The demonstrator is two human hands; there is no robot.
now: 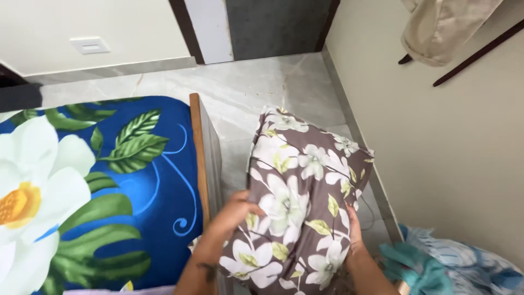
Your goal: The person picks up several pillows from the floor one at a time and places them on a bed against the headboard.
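Two hands hold up a pillow [303,196] in front of the person. The pillow has a brown cover with big white flowers and light green leaves on it. It stands on end and leans a little to the right, up in the air over the floor [245,93].

The left hand [236,212] grabs the pillow on its left side, near the bottom. The fingers curl onto the cloth and press into it. The right hand [353,232] is on the right side of the pillow, also low down. It lies flat against the cloth, and most of it is hidden behind the pillow, so only its edge shows. Both hands are gripping the pillow between them.

To the left is a bed [201,158] with a wooden edge. A blue sheet [158,180] covers it, with a huge white flower and green leaves printed on it. The pillow is just beside the bed edge, between the bed and the wall [447,142] on the right.

Low on the right, by the wall, lies a heap of blue and teal cloth [453,267]. A beige cloth [442,30] hangs high on that wall.
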